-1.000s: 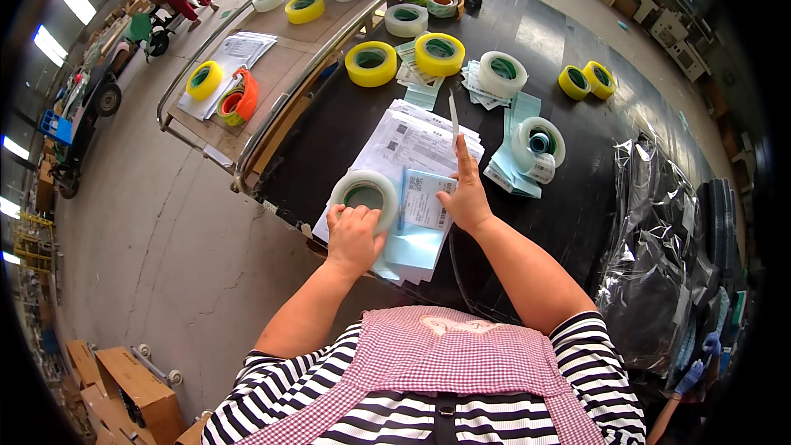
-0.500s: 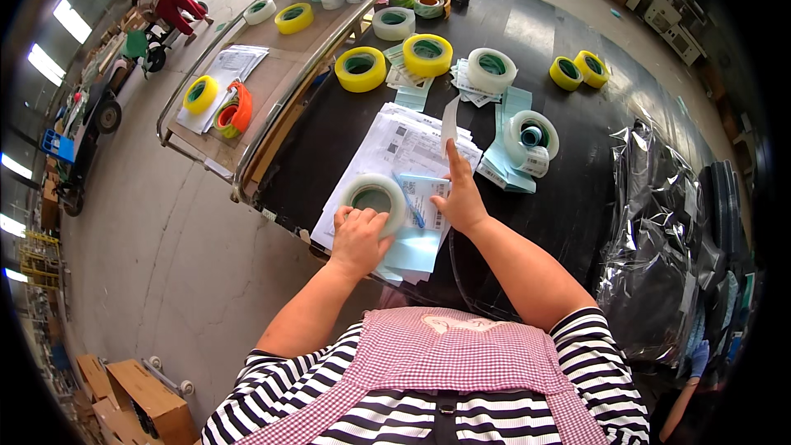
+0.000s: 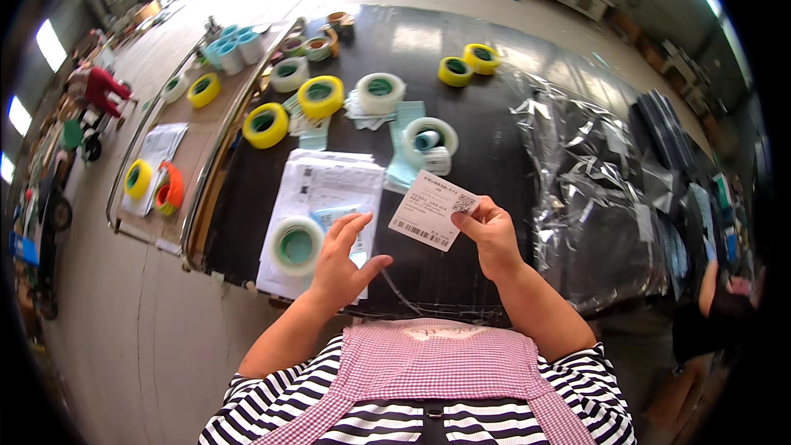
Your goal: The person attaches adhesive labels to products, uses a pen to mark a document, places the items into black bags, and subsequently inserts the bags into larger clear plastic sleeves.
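Note:
My right hand [image 3: 494,239] pinches a square white label [image 3: 427,208] between thumb and fingers, its printed side up, above the black table. Fingers spread, my left hand [image 3: 342,259] holds nothing and hovers over the right part of a stack of printed sheets [image 3: 329,177]. On that stack, just left of this hand, lies a roll of clear tape [image 3: 278,257]. Light blue label backing [image 3: 332,214] sits beside the roll, partly hidden by my left hand. Beyond the label, another clear tape roll [image 3: 408,148] rests on a light blue label strip [image 3: 398,171].
Yellow tape rolls [image 3: 265,138] and clear ones stand farther back on the black table [image 3: 494,124]. Shiny black plastic film [image 3: 589,222] covers its right side. A cart [image 3: 185,169] with papers and rolls adjoins on the left. A co-worker's arm [image 3: 707,288] shows at far right.
My left hand has let go of the clear tape roll and opened. My right hand has brought the label nearer and turned its printed face up. The view has shifted to the right.

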A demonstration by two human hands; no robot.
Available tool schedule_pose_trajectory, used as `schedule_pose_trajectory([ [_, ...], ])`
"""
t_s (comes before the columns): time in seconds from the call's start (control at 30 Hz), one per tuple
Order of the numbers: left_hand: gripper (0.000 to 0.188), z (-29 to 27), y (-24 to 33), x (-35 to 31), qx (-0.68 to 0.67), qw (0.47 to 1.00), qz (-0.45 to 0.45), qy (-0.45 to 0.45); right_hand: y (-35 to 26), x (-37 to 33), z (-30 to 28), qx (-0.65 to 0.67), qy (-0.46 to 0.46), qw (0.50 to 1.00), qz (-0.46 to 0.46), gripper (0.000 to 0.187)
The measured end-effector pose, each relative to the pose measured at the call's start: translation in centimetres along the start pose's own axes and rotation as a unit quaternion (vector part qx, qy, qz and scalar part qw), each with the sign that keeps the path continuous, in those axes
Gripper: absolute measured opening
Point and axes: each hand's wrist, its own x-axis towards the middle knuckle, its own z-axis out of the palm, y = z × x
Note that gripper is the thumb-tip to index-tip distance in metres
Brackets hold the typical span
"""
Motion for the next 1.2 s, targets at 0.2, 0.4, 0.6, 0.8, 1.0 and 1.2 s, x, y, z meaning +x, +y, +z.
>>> schedule_pose_trajectory([
  [0.2,0.061,6.4,5.0,5.0,-0.482,0.84,-0.17,-0.184,-4.6,-4.6,-4.6,0.0,0.054,0.998,0.015,0.019],
  [0.4,0.044,12.8,10.0,6.2,-0.5,0.833,-0.126,-0.203,-6.2,-9.0,-9.6,-0.065,0.112,0.988,-0.088,0.004],
  [0.6,0.033,18.7,15.5,6.1,-0.438,0.857,-0.082,-0.26,-11.3,-13.1,-18.7,-0.16,0.199,0.946,-0.199,0.009],
  [0.8,0.033,25.5,21.6,10.1,-0.161,0.911,0.183,-0.333,-20.1,-17.0,-36.9,-0.026,0.299,0.905,-0.303,0.023],
  [1.0,0.061,37.3,28.8,11.5,0.071,0.866,0.36,-0.34,-24.6,-14.9,-49.1,0.068,0.202,0.939,-0.271,0.029],
  [1.2,0.076,43.7,31.9,9.4,0.192,0.798,0.375,-0.43,-23.1,-7.1,-52.4,0.094,0.128,0.976,-0.148,0.023],
])
